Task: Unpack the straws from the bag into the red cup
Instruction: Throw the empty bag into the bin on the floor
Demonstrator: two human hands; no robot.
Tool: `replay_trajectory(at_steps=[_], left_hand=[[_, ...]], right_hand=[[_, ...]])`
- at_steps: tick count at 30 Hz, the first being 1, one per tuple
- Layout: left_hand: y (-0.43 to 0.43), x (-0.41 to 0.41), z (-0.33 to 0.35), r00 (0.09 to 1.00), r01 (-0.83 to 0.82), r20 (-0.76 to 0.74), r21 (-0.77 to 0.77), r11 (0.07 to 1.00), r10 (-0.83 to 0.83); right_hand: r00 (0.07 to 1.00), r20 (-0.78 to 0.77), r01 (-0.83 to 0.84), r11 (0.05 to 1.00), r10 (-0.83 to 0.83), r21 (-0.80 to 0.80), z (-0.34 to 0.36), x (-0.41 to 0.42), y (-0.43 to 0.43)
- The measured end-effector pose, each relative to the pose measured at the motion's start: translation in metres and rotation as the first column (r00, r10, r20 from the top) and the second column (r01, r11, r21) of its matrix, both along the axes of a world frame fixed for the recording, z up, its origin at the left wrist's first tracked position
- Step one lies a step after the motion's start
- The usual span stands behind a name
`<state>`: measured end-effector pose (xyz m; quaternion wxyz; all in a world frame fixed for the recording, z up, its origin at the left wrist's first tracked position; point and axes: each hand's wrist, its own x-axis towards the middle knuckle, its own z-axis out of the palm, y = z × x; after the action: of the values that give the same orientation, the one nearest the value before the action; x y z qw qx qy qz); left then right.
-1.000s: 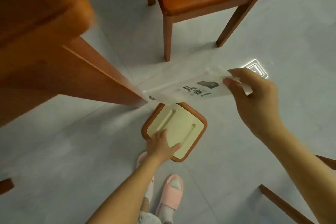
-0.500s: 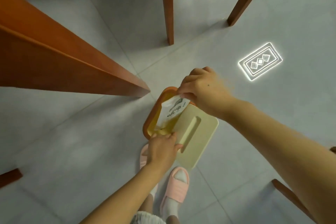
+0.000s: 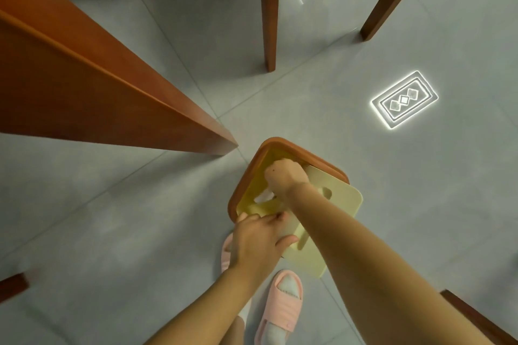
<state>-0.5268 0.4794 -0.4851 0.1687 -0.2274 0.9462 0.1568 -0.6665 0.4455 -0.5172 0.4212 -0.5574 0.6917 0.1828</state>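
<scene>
1. Down on the grey floor, in the head view, a small orange bin (image 3: 253,168) sits just beside the corner of a wooden table (image 3: 112,109), its pale yellow lid (image 3: 340,204) tipped open.
2. A second ago the right hand (image 3: 286,176) held the printed bag up in the air, clear of the bin; now that hand is pushed down into the opening, and only a crumpled white scrap of the bag (image 3: 265,196) shows beneath it.
3. Right-hand grip: the fist looks closed, but the fingers are buried in the bin, so I cannot tell whether it has let go of the bag.
4. The left hand (image 3: 259,235) was resting flat on the shut lid; now it grasps the lid's near edge, holding it up (thumb on top, fingers under).
5. What this means: the bag is being thrown away, which suggests the straws are already out of it. Neither straws nor red cup appear anywhere in view, so this is probably the tidy-up end of the task.
</scene>
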Motion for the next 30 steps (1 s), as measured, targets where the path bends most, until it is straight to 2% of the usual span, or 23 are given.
replay_trajectory(at_steps=[3, 5, 7, 9, 11, 13, 15, 16, 18, 20, 23, 25, 26, 28, 30], left_hand=[[-0.006, 0.006, -0.004, 0.997, -0.041, -0.065, 0.075, 0.996, 0.046], [-0.009, 0.010, -0.005, 0.998, -0.048, -0.042, 0.115, 0.992, 0.053], [-0.011, 0.013, -0.009, 0.998, -0.054, -0.005, 0.126, 0.991, 0.055], [-0.010, 0.015, -0.013, 0.999, -0.040, 0.020, 0.126, 0.991, 0.037], [-0.010, 0.014, -0.014, 0.996, -0.082, -0.008, 0.184, 0.979, 0.085], [-0.014, 0.011, -0.014, 0.988, -0.141, -0.032, 0.245, 0.959, 0.154], [-0.018, 0.008, -0.018, 0.985, -0.163, -0.015, 0.253, 0.954, 0.172], [-0.020, 0.007, -0.020, 0.985, -0.167, 0.009, 0.250, 0.954, 0.170], [-0.024, 0.005, -0.026, 0.987, -0.161, 0.041, 0.236, 0.958, 0.156], [-0.028, 0.002, -0.030, 0.989, -0.145, 0.068, 0.244, 0.959, 0.132], [-0.033, -0.006, -0.036, 0.988, -0.109, 0.143, 0.332, 0.937, 0.064], [-0.037, -0.016, -0.036, 0.992, -0.107, 0.107, 0.385, 0.917, 0.071], [-0.040, -0.023, -0.036, 0.993, -0.114, 0.027, 0.375, 0.920, 0.113], [-0.048, -0.037, -0.037, 0.982, -0.112, -0.122, 0.259, 0.959, 0.147], [-0.054, -0.049, -0.039, 0.994, -0.064, -0.078, 0.152, 0.986, 0.077]], right_hand=[[0.999, -0.049, 0.013, 0.997, -0.010, 0.072, -0.016, 0.001, -0.001], [0.996, -0.089, -0.017, 0.992, 0.028, 0.126, -0.021, -0.001, -0.005], [0.981, -0.122, -0.121, 0.965, 0.152, 0.231, -0.026, -0.005, -0.006], [0.945, -0.123, -0.236, 0.892, 0.303, 0.385, -0.028, -0.008, -0.003], [0.918, -0.139, -0.269, 0.842, 0.370, 0.468, -0.024, -0.009, 0.002], [0.928, -0.192, -0.234, 0.901, 0.319, 0.366, -0.016, -0.009, 0.005], [0.969, -0.201, -0.126, 0.986, 0.145, 0.106, -0.004, -0.010, 0.015], [0.981, -0.180, -0.077, 0.997, 0.072, -0.024, 0.005, -0.009, 0.025], [0.985, -0.172, -0.054, 0.960, 0.006, -0.275, 0.025, -0.011, 0.052], [0.971, -0.226, -0.027, 0.905, -0.076, -0.424, 0.043, -0.014, 0.084], [0.944, -0.245, 0.069, 0.858, -0.221, -0.509, 0.059, -0.014, 0.117], [0.933, -0.234, 0.119, 0.846, -0.275, -0.520, 0.058, -0.011, 0.128], [0.929, -0.223, 0.144, 0.846, -0.294, -0.514, 0.056, -0.009, 0.130], [0.919, -0.199, 0.197, 0.834, -0.339, -0.515, 0.052, -0.005, 0.132], [0.907, -0.178, 0.240, 0.816, -0.382, -0.527, 0.049, -0.002, 0.132]])
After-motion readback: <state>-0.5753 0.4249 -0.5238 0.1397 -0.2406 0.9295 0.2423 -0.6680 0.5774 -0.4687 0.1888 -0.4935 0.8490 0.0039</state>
